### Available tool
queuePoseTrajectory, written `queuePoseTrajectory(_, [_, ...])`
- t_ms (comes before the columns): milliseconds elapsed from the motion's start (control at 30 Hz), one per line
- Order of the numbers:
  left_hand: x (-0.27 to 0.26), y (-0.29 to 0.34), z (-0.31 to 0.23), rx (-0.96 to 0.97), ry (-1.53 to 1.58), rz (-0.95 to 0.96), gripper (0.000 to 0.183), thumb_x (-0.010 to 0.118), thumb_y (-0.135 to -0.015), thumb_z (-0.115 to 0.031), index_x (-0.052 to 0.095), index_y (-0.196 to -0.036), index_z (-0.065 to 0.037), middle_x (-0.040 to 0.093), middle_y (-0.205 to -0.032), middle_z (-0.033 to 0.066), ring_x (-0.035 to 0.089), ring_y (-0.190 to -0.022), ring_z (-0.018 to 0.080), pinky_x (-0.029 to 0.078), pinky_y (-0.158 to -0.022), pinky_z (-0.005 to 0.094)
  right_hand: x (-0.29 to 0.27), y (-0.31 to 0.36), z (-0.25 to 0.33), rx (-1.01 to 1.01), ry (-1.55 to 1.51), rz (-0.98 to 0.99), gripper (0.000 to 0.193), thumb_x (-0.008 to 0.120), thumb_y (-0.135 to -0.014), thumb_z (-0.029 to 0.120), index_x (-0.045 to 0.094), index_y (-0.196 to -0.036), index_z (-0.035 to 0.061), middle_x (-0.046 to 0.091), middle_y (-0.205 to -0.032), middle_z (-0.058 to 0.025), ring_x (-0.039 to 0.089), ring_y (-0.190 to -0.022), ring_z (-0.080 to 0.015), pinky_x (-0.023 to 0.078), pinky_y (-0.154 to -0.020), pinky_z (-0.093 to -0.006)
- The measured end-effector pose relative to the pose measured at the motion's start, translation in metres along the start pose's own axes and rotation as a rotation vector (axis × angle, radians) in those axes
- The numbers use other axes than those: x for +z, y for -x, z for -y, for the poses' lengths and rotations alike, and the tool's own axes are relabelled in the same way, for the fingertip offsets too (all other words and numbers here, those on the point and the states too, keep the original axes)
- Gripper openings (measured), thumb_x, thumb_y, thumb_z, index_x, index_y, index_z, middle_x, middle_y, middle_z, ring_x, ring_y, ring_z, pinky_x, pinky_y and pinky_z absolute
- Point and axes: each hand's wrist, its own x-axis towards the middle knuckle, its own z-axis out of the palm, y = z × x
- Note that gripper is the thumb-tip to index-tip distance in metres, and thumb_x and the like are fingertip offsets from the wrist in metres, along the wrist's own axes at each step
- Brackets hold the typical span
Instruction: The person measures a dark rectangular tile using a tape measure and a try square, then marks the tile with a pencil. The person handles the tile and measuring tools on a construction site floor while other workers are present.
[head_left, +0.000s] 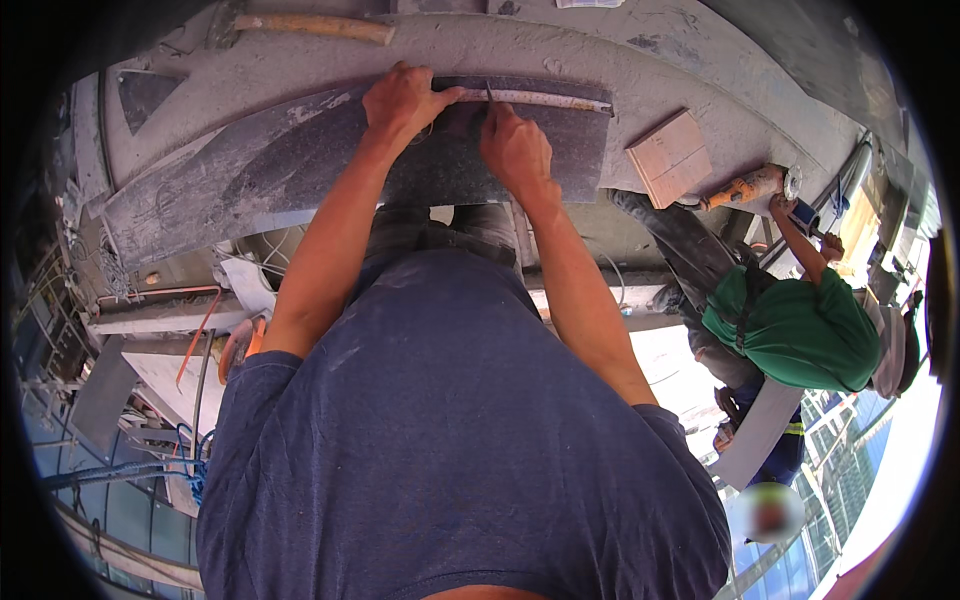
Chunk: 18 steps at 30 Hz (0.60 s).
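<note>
A long dark grey stone slab lies in front of me, dusty toward its left end. A narrow whitish measuring tape stretches along its far edge, its right end close to the slab's right edge. My left hand is closed on the tape's left end, thumb pressed along it; what else sits in the palm is hidden. My right hand pinches a thin dark pointed marking tool, whose exact kind is too small to tell. Its tip touches or nearly touches the tape.
A wooden-handled hammer lies beyond the slab. Right of it are a stack of wood-coloured tiles and an orange angle grinder, near a co-worker in a green shirt. Another person is farther behind. Blue rope hangs at left.
</note>
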Motion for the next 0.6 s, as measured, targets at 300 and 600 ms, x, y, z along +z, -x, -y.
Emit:
queuePoseTrajectory(300, [-0.0080,0.0010,-0.0059,-0.041,-0.023,0.068,0.060,0.082,-0.086,-0.066,0.083,-0.109,-0.010,0.075,-0.119,0.0145,0.076,-0.112,0.0352,0.063,-0.088,0.0497,-0.0016,0.0000,0.0011,-0.001,0.013,0.006,0.023,0.060,-0.104,0.023,0.070,-0.110,0.0031,0.075,-0.082,-0.0303,0.075,-0.081,-0.0524,0.061,-0.074,-0.0611])
queuePoseTrajectory(600, [-0.0086,0.0001,-0.0060,-0.041,-0.032,0.071,0.061,0.082,-0.086,-0.066,0.083,-0.109,-0.010,0.075,-0.119,0.0151,0.076,-0.112,0.0359,0.063,-0.087,0.0502,-0.0016,-0.0005,0.0006,0.057,-0.003,0.049,0.024,0.060,-0.104,0.025,0.072,-0.116,0.0083,0.075,-0.088,-0.0312,0.074,-0.086,-0.0541,0.059,-0.077,-0.0622])
